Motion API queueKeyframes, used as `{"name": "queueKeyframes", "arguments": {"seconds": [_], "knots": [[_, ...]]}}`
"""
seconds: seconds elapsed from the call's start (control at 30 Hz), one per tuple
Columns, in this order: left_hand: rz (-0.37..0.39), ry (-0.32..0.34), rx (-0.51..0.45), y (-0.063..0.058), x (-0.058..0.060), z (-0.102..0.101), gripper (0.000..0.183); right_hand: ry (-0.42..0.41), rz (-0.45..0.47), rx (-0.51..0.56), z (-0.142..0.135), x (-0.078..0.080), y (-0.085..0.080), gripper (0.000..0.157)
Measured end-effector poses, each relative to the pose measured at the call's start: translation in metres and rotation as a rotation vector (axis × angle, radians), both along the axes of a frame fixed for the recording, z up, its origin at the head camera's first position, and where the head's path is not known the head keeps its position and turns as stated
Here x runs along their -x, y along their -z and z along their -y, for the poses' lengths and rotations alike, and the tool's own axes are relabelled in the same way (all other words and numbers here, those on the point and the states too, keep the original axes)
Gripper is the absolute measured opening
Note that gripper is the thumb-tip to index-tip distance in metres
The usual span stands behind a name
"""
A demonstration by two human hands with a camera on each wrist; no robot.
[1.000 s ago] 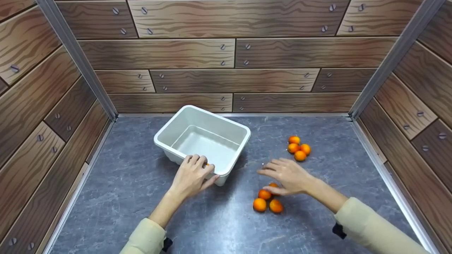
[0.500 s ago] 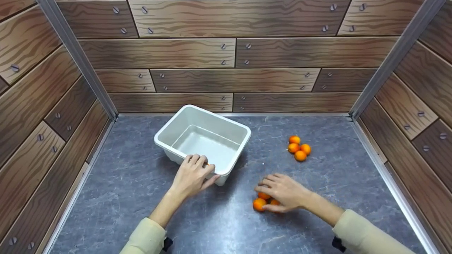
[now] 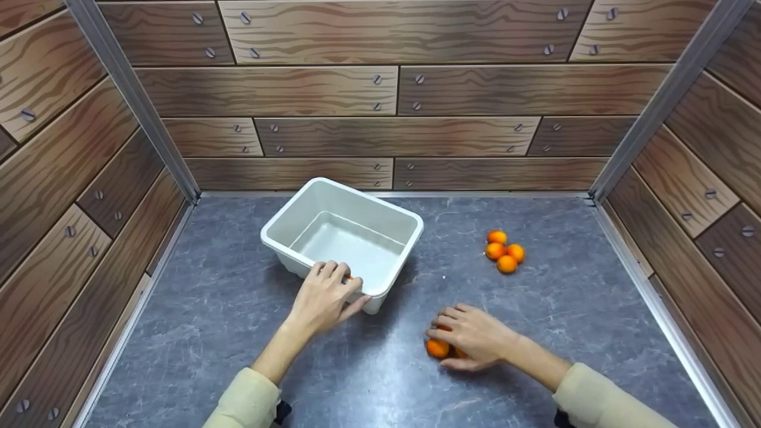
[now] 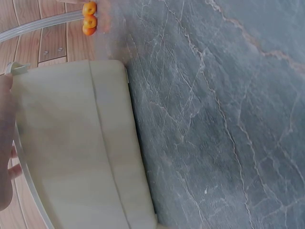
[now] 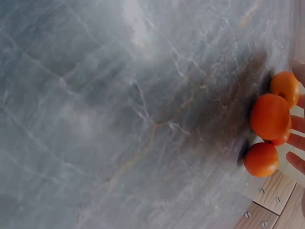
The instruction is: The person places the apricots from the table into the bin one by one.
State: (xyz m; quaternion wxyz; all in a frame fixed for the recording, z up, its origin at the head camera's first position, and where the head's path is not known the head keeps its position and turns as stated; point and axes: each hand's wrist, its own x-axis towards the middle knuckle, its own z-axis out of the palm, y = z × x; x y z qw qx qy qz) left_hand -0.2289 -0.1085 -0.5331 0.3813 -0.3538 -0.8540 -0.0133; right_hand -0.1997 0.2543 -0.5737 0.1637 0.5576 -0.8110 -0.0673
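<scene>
A pale grey plastic bin stands left of centre in the head view. Over its front rim my left hand curls its fingers, thumb outside; the left wrist view shows the bin's outer wall beside those fingers. An orange speck shows by the index finger, mostly hidden. My right hand reaches over a near group of small, smooth orange fruits, covering part of them. In the right wrist view its loosely spread fingers lie beyond the fruits, which rest on the surface.
A second group of orange fruits sits farther back on the right. Wood-plank-patterned walls with metal edging enclose the grey marbled surface at the back and both sides.
My right hand has moved toward me and down over the near fruits, hiding more of them. The left hand and bin have stayed in place.
</scene>
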Motion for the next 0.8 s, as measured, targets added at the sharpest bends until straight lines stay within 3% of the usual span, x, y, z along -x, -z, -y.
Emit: {"name": "queueKeyframes", "arguments": {"seconds": [0.53, 0.8], "knots": [[0.029, -0.013, 0.015, -0.0008, -0.0011, 0.0001, 0.039, -0.018, 0.002, -0.019, 0.0033, 0.0021, 0.0058, 0.053], [-0.024, 0.004, -0.004, -0.0002, 0.0, -0.0002, 0.038, -0.035, 0.008, 0.001, 0.0054, 0.0018, 0.0075, 0.048]]}}
